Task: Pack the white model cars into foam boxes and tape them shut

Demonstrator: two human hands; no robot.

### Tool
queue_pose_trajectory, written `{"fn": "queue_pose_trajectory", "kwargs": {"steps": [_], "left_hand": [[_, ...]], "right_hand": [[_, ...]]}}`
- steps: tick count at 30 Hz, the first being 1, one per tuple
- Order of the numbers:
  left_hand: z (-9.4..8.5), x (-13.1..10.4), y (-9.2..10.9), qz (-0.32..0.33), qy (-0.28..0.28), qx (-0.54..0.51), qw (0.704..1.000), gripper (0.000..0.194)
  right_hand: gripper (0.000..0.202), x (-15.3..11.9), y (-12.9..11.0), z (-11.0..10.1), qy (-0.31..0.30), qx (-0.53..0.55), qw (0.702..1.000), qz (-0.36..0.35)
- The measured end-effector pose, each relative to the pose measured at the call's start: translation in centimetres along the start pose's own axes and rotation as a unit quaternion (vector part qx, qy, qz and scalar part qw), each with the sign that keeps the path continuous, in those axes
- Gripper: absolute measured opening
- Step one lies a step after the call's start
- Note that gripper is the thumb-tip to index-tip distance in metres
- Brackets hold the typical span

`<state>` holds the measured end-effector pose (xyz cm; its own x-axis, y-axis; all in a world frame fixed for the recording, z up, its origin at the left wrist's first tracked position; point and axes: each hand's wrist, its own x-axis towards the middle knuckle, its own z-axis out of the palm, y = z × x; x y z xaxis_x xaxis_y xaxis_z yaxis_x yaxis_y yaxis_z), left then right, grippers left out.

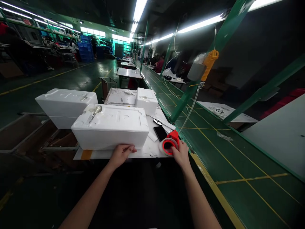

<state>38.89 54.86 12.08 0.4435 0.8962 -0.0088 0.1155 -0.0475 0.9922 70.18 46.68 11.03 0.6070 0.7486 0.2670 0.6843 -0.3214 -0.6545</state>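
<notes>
A white foam box (111,127) with a recessed lid lies on the white table (152,154) in front of me. On its top left rests a metal piece (95,113) with a rounded end and a thin stem. My left hand (121,155) is at the box's lower front edge, fingers curled in and pressed together; what they pinch, if anything, is hidden. My right hand (181,154) grips a red tape dispenser (173,135) at the table's right corner, with its thumb at the ring of the clear tape roll (162,147).
A black phone (160,133) lies behind the dispenser. Another foam box (68,103) stands left, and a smaller foam block (146,100) behind. The green conveyor (228,152) runs along the right. An orange-handled tool (209,65) hangs beside a green post (182,103).
</notes>
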Motion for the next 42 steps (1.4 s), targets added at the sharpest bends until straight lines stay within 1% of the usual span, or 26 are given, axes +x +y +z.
{"fn": "queue_pose_trajectory", "kwargs": {"steps": [2,4,6,7,9,11,13,16,18,20,22,24,25,27,29,30,31,32,33,34,35,37,38,40,41,42], "left_hand": [[0.5,-1.1,0.6,-0.012,-0.005,-0.031,0.999,0.052],[1.3,-2.7,1.1,-0.043,-0.022,-0.091,0.995,0.057],[2.1,-4.1,1.4,-0.091,-0.049,-0.188,0.977,0.061],[2.5,-4.7,1.5,-0.118,-0.056,-0.247,0.96,0.061],[3.0,-5.3,1.5,-0.16,-0.043,-0.347,0.923,0.054],[3.1,-5.6,1.2,-0.185,-0.016,-0.397,0.899,0.045],[2.9,-6.0,0.9,-0.202,-0.002,-0.402,0.893,0.043],[2.5,-7.0,0.6,-0.221,0.003,-0.39,0.894,0.046],[2.5,-7.9,0.8,-0.228,0.008,-0.381,0.896,0.046],[2.5,-8.8,1.3,-0.22,0.007,-0.368,0.903,0.044],[2.1,-9.7,1.9,-0.198,0.006,-0.343,0.918,0.043],[0.7,-10.3,2.1,-0.183,0.035,-0.311,0.932,0.046],[-0.4,-10.6,2.1,-0.181,0.063,-0.297,0.936,0.048],[-3.1,-11.0,1.9,-0.196,0.118,-0.276,0.934,0.052],[-5.5,-11.3,1.6,-0.221,0.132,-0.26,0.931,0.053],[-6.2,-11.4,1.6,-0.228,0.132,-0.253,0.931,0.053],[-6.6,-11.5,1.7,-0.228,0.131,-0.248,0.932,0.052],[-6.4,-11.6,2.0,-0.218,0.132,-0.245,0.935,0.052],[-5.7,-11.6,2.4,-0.202,0.134,-0.242,0.939,0.051],[-4.6,-11.7,2.8,-0.183,0.136,-0.237,0.944,0.05],[-3.0,-11.9,3.3,-0.164,0.131,-0.228,0.951,0.05],[0.9,-12.5,3.9,-0.115,0.099,-0.182,0.972,0.045],[3.0,-12.9,3.9,-0.081,0.073,-0.146,0.983,0.04],[6.9,-14.2,3.4,0.008,-0.02,-0.083,0.996,0.028],[8.5,-14.9,2.9,0.048,-0.086,-0.071,0.993,0.025],[9.6,-15.6,2.4,0.089,-0.16,-0.074,0.98,0.022]], "right_hand": [[0.064,-2.6,-0.6,-0.2,0.025,0.05,0.997,-0.057],[0.064,-5.6,-1.6,-0.5,0.035,0.11,0.979,-0.166],[0.065,-8.5,-2.8,-0.9,0.004,0.133,0.948,-0.29],[0.066,-9.6,-3.5,-1.0,-0.025,0.125,0.931,-0.342],[0.067,-11.2,-5.0,-1.3,-0.079,0.092,0.897,-0.424],[0.065,-11.7,-6.2,-1.5,-0.114,0.055,0.868,-0.48],[0.063,-11.6,-7.0,-1.7,-0.128,0.03,0.85,-0.509],[0.06,-11.2,-8.0,-2.2,-0.157,0.011,0.835,-0.527],[0.058,-11.2,-8.5,-2.7,-0.175,0.003,0.822,-0.542],[0.056,-11.3,-8.8,-3.3,-0.184,0.0,0.804,-0.565],[0.054,-11.3,-8.8,-4.2,-0.187,0.002,0.788,-0.587],[0.052,-11.0,-8.4,-5.4,-0.185,0.001,0.781,-0.597],[0.051,-10.8,-8.1,-6.1,-0.181,-0.005,0.78,-0.599],[0.046,-10.1,-7.2,-7.5,-0.175,-0.028,0.778,-0.603],[0.042,-9.5,-6.3,-8.5,-0.173,-0.056,0.772,-0.609],[0.041,-9.2,-6.0,-8.9,-0.171,-0.068,0.768,-0.614],[0.041,-9.1,-5.9,-9.0,-0.167,-0.083,0.765,-0.617],[0.042,-9.1,-5.9,-9.1,-0.161,-0.103,0.763,-0.617],[0.043,-9.2,-6.1,-9.0,-0.154,-0.129,0.764,-0.613],[0.045,-9.5,-6.4,-8.8,-0.145,-0.159,0.766,-0.605],[0.048,-9.8,-6.8,-8.6,-0.135,-0.193,0.77,-0.593],[0.053,-10.4,-7.5,-8.0,-0.115,-0.254,0.783,-0.557],[0.056,-10.6,-7.7,-7.8,-0.108,-0.275,0.791,-0.536],[0.054,-10.0,-7.7,-7.7,-0.095,-0.312,0.816,-0.477],[0.049,-9.2,-7.4,-7.8,-0.085,-0.327,0.833,-0.437],[0.043,-8.1,-7.0,-8.0,-0.071,-0.334,0.854,-0.393]]}}
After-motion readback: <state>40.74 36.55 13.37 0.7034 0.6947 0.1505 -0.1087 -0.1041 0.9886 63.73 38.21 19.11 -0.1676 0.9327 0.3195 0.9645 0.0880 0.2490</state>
